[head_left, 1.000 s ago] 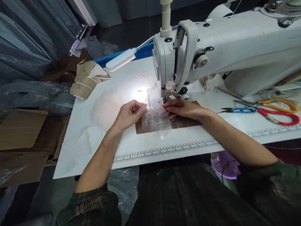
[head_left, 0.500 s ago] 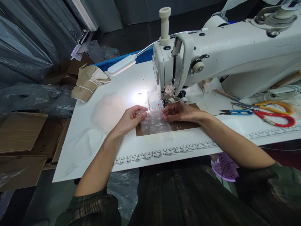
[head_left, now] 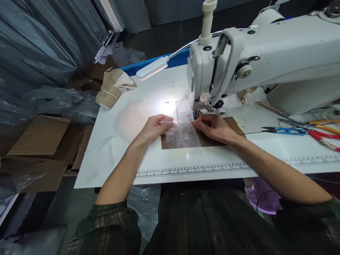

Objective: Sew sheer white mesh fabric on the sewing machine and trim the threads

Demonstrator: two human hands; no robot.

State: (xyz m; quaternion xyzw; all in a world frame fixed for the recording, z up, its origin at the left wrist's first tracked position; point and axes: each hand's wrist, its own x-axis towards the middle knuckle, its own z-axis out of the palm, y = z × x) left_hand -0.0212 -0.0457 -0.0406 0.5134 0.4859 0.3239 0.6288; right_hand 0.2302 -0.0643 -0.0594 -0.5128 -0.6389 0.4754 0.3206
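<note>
My left hand [head_left: 158,129] is closed in a pinch on a thin sheer piece of fabric [head_left: 170,131], left of the needle area. My right hand [head_left: 214,127] is closed too, its fingertips just in front of the presser foot [head_left: 196,114]; what they pinch is too small to make out. Between the hands lies a clear plastic covering [head_left: 186,138] with small red marks near its top. It overlaps a brown board [head_left: 212,141] set into the table. The white sewing machine [head_left: 255,56] rises behind my right hand.
A lit lamp [head_left: 152,68] shines on the white table [head_left: 106,173], with a printed ruler strip [head_left: 186,171] along its front. Right lie blue thread snips [head_left: 287,131] and red-handled scissors [head_left: 322,140]. A tied tan bundle [head_left: 113,88] sits back left; cardboard boxes [head_left: 39,138] stand beyond.
The view has shifted, so the table and machine appear further right. My right fingers have curled tighter near the presser foot. My left hand keeps its pinch.
</note>
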